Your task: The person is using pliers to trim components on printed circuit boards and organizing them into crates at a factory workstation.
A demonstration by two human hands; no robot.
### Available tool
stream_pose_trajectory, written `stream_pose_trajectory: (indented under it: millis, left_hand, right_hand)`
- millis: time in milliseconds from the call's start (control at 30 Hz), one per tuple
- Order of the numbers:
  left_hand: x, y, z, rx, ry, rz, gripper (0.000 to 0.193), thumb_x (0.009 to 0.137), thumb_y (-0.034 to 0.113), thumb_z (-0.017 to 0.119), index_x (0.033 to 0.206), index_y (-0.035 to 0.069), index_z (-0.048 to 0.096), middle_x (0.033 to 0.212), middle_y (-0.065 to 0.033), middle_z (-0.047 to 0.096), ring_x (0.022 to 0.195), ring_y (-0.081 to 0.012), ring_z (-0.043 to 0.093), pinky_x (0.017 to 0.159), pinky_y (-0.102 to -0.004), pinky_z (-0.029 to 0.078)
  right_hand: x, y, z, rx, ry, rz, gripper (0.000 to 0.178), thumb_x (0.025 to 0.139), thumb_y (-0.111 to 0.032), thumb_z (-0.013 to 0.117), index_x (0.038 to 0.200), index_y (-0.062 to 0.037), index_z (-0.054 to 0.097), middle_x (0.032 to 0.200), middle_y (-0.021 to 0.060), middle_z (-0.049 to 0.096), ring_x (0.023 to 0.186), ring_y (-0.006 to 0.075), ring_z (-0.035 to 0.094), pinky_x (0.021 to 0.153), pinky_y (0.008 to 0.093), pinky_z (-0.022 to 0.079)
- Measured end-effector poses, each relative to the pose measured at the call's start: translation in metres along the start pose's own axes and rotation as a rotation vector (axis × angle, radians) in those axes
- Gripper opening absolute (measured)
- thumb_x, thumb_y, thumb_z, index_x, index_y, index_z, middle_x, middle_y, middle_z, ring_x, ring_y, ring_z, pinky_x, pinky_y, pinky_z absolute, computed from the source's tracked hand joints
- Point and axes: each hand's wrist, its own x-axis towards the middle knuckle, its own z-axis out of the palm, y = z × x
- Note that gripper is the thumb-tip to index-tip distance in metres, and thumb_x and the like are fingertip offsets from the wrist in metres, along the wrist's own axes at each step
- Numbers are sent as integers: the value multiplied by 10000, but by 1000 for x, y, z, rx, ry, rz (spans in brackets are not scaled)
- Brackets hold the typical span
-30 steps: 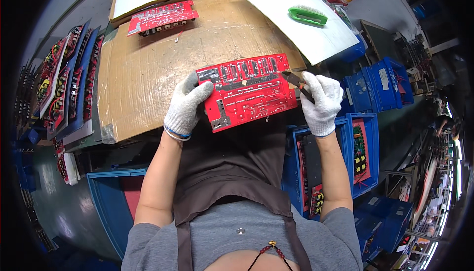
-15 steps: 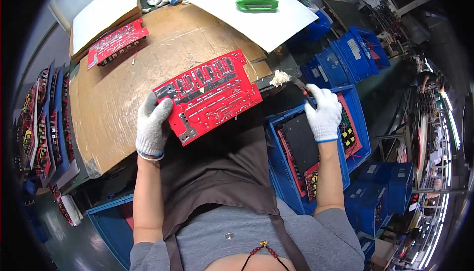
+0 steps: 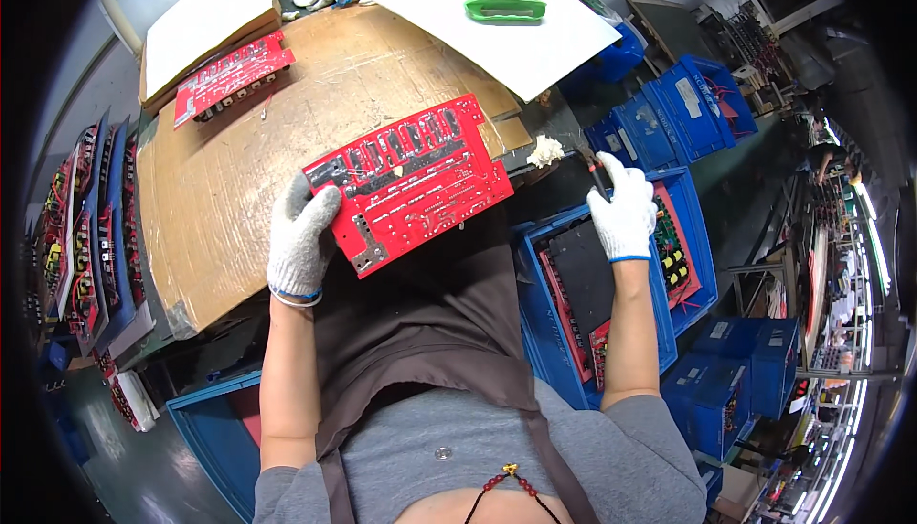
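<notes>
The one red circuit board point(image 3: 411, 190) in our work lies at mid-scene, tilted at the near edge of the cardboard point(image 3: 224, 190), soldered side up. Our left hand point(image 3: 302, 242) has its grip closed on the board's left end, thumb on top; our right hand point(image 3: 626, 211), to the right and apart from the board, has its grip curled round one pliers-like tool point(image 3: 597, 178) (its tips are too small to read). To do this well, we judge, we should steady the board by its edge and keep the tool off the soldered joints. Farther out we count one whitish clump point(image 3: 545, 151) near the tool, one green brush point(image 3: 506, 14) on one white sheet point(image 3: 535, 56) at far right, and one second red board point(image 3: 224, 80) at far left.
</notes>
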Motion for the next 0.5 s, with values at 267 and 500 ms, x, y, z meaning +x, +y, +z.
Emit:
stream_pose_trajectory:
  millis: [267,500]
  left_hand:
    - [0,0,1,-8,11,1,437,964,98,659,1348,-81,554,1173,-141,698,1007,-190,705,912,-348,590]
    - [0,0,3,7,-5,6,432,967,104,659,1346,-79,561,1179,-141,699,1019,-191,702,917,-350,589]
  right_hand:
    - [-34,-20,27,288,-51,-30,500,819,-157,710,1315,-199,665,1031,130,645,1014,348,633,914,452,527]
    - [-28,-19,23,312,165,6,491,824,-153,718,1310,-207,677,991,126,651,934,359,643,855,461,528]
